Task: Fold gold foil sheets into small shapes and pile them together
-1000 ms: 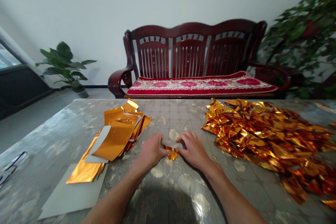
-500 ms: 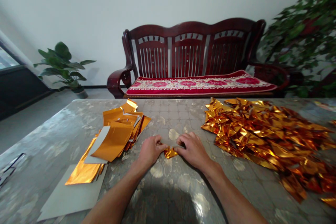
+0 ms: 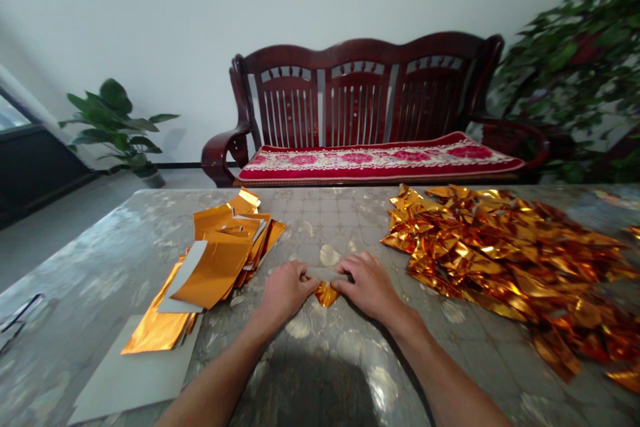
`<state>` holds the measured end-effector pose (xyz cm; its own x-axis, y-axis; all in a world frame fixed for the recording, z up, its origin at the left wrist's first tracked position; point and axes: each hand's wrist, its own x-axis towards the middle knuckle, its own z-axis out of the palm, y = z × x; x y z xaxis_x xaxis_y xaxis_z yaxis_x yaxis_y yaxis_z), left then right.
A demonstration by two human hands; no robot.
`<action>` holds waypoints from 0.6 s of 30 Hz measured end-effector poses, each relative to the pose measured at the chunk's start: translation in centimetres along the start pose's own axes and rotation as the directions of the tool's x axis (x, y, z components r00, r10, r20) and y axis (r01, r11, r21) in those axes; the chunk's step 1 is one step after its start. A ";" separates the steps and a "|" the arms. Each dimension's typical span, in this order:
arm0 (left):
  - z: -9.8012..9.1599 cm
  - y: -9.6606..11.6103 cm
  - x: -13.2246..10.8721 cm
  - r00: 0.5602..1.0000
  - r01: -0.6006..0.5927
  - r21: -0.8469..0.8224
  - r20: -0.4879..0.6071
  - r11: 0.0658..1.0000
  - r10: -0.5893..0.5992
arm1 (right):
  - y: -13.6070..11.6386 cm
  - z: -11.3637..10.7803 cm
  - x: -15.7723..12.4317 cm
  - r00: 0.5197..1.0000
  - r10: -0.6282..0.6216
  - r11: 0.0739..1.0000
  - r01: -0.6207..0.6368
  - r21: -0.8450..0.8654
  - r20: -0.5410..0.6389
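My left hand [image 3: 286,292] and my right hand [image 3: 367,285] meet at the middle of the table, both pinching a small folded piece of gold foil paper [image 3: 327,293]. Its pale back shows as a strip between my fingers, and its gold point hangs below them. To the left of my left hand lies a loose pile of flat gold foil sheets [image 3: 220,253]. A large heap of crumpled or folded gold foil pieces [image 3: 500,267] spreads out to the right of my right hand, not touching it.
The marble-patterned table top [image 3: 320,227] runs under everything. A grey card sheet [image 3: 135,373] lies at front left under gold foil. Behind the table stand a dark wooden bench [image 3: 357,103] with a red cushion and potted plants. Thin dark wires [image 3: 20,313] lie at far left.
My fingers have shifted on the foil piece, and its pale strip shows again between my hands. The view has tilted slightly. The piles have not moved.
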<state>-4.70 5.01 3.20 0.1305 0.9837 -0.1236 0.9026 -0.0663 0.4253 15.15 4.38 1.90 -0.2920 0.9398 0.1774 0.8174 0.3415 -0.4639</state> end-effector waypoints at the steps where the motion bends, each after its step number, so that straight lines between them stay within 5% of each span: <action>1: 0.1 0.0 0.0 1.000 -0.009 -0.009 -0.007 1.000 0.009 | -0.1 0.0 0.0 1.000 0.003 1.000 -0.003 -0.007 -0.005; 18: 0.8 -2.0 0.1 0.949 -0.297 -0.231 -0.176 0.926 0.261 | -0.5 0.6 -1.0 0.990 -0.106 0.993 0.101 -0.059 -0.092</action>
<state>-6.15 5.08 1.61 0.2869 0.9459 0.1517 0.7028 -0.3154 0.6377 14.69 3.27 1.41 -0.3302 0.8933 0.3050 0.8117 0.4337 -0.3914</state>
